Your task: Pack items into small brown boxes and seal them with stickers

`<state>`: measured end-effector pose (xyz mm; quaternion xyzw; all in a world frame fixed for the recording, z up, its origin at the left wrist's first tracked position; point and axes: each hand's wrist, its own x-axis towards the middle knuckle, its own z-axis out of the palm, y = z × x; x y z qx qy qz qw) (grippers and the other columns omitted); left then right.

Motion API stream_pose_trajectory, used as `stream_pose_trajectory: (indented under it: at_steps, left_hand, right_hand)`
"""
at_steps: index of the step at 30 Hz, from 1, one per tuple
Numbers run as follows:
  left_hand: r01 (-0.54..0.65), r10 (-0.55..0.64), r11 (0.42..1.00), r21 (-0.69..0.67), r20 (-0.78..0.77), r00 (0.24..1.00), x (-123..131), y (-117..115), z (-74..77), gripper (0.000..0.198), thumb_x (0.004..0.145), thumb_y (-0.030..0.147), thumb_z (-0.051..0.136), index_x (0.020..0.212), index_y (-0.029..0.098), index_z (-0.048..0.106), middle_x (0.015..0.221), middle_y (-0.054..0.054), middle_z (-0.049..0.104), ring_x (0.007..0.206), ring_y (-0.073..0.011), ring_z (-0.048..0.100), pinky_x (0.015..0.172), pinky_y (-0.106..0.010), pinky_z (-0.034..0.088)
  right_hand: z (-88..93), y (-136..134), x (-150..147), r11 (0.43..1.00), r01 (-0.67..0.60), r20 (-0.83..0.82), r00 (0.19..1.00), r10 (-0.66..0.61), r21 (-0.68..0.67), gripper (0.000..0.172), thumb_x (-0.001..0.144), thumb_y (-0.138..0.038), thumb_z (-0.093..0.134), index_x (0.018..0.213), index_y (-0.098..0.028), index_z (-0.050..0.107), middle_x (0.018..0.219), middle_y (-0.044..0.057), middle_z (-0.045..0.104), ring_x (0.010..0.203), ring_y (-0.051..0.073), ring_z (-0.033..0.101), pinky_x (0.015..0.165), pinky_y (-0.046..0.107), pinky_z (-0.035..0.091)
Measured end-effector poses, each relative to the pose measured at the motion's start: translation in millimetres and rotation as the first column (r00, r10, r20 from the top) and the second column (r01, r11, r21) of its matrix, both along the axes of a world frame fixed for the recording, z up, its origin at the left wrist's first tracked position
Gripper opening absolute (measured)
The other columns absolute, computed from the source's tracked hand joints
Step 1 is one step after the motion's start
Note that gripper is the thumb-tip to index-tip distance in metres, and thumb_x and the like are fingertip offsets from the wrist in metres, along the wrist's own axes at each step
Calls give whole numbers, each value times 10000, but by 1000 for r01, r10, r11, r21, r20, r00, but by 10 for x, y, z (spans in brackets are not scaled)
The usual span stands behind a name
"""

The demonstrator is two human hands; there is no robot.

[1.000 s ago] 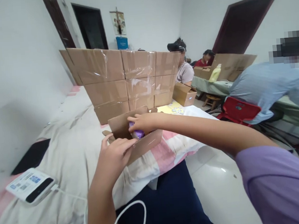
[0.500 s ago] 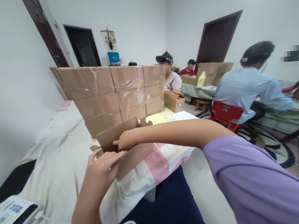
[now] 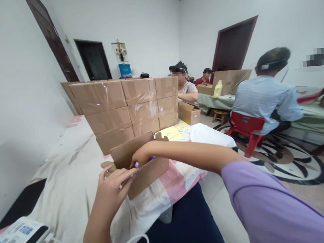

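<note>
On the bed (image 3: 70, 170), before stacked taped cartons (image 3: 107, 99), sits an open cardboard box (image 3: 149, 173).
Left hand (image 3: 112, 187) pinches its front wall; right hand (image 3: 142, 157) grips a purple item (image 3: 136, 164) inside. Bracing that wall should let the item seat flat.

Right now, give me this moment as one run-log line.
left hand: gripping front wall of open cardboard box | right hand: inside box, on purple item | behind: taped carton stack
</note>
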<state>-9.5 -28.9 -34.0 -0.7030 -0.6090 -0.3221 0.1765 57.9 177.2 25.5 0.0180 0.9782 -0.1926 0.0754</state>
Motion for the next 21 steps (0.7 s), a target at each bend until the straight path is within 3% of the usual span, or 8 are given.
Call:
stream_pose_trajectory:
  at_steps: [3,4,6,8,9,14,18,21]
  left_hand:
    - [-7,8,999,46,-4,1000,-2,11,-39,186,971,281,565,1130,317,654,923,78,749,715,-106,671,1182,-466,193]
    - [-10,10,998,57,9,1000,3,18,-49,179,964,278,575,1118,316,658,932,74,748,742,-113,681,1209,-483,158]
    - [1,-4,997,76,46,999,25,40,-64,163,956,261,582,1083,317,668,958,67,747,829,-129,698,1246,-517,64]
    - [24,-31,994,107,65,997,58,78,-70,167,946,225,585,1053,317,674,1015,51,745,961,-154,695,1253,-554,-1]
    - [30,-38,991,133,61,997,77,102,-71,175,936,204,591,1040,317,677,1053,40,744,1035,-173,681,1251,-580,-6]
    - [66,-87,959,275,65,994,165,197,-88,217,861,107,640,973,286,687,1223,-17,694,1258,-250,582,1232,-695,95]
    - [93,-203,932,352,291,935,202,207,-113,200,835,116,680,966,265,704,1470,-44,505,1410,-291,464,1176,-584,406]
    - [44,-211,942,333,484,850,226,212,-117,229,855,186,685,1070,266,683,1486,-55,466,1326,-269,558,1032,-452,573]
  right_hand:
    - [218,-78,519,984,-60,-308,952,6,-167,286,866,-342,717,1134,-255,767,1076,16,773,962,186,713,854,273,520]
    - [219,-92,723,979,-5,-534,839,-107,-204,306,924,-369,647,1194,-255,736,1144,30,752,1056,196,686,941,304,499]
    - [96,-83,1093,910,210,-826,384,-412,-357,314,963,-417,581,1190,-244,713,1228,68,705,1190,230,615,1066,381,434]
    - [-152,-36,1327,762,259,-781,43,-623,-594,405,976,-500,528,1258,-235,649,1321,103,644,1268,252,560,1087,420,424]
    - [-292,-11,1380,707,209,-719,24,-694,-676,465,976,-557,497,1288,-235,618,1335,112,633,1277,257,559,1080,430,436]
    - [-741,-36,1263,623,-106,-616,345,-708,-775,620,923,-725,474,1267,-225,603,1199,116,725,1218,271,640,1075,458,467]
    - [-783,-141,1199,604,-157,-616,351,-706,-782,486,925,-661,554,1139,-231,628,1004,92,773,1029,266,729,953,450,556]
    - [-814,-167,1206,641,-141,-645,341,-684,-754,453,934,-616,577,1174,-233,588,1004,90,766,978,256,735,914,440,570]
